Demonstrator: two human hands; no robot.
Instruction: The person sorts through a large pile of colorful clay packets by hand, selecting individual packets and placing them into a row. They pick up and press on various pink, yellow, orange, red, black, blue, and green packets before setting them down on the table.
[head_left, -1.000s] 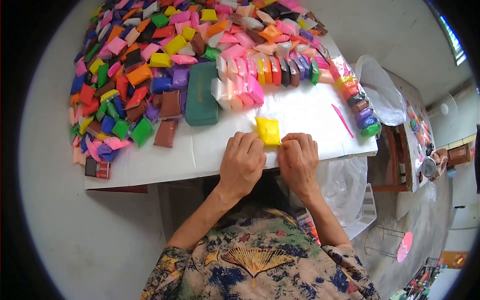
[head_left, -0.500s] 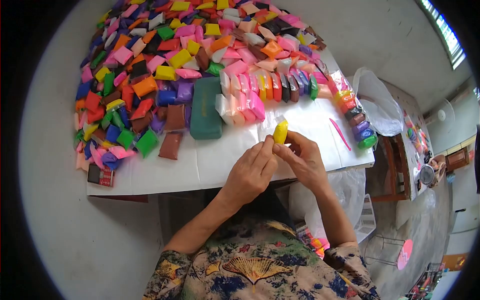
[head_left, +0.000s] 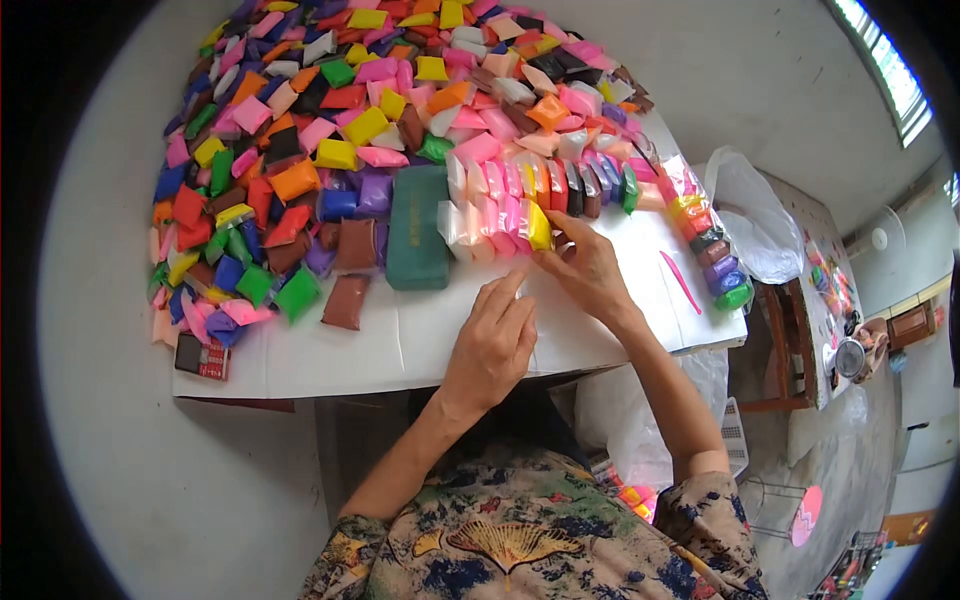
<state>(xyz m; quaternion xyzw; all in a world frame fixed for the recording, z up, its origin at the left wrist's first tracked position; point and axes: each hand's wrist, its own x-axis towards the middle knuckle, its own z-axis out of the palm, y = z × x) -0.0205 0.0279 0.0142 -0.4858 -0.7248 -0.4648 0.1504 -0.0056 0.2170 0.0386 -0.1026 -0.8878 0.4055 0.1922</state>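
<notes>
My right hand (head_left: 588, 268) pinches a small yellow clay-like packet (head_left: 539, 231) between thumb and fingers. The packet stands on edge at the right end of a short front row of pink and pale packets (head_left: 492, 226). Behind that row runs a longer row of upright packets (head_left: 571, 186) in several colours. My left hand (head_left: 487, 350) hovers over the table's near edge, its fingers loosely stretched and nothing visible in them. A dark green box (head_left: 418, 235) stands against the left ends of the rows.
A large heap of coloured packets (head_left: 335, 125) covers the table's back and left. To the right lie a pink stick-like tool (head_left: 680, 282) and a clear-wrapped column of packets (head_left: 718, 250). A small red-and-black box (head_left: 203, 357) sits at the front left corner.
My right hand has carried the yellow packet forward and left from between my hands to the front row's end. My left hand has let go of it and drawn slightly back.
</notes>
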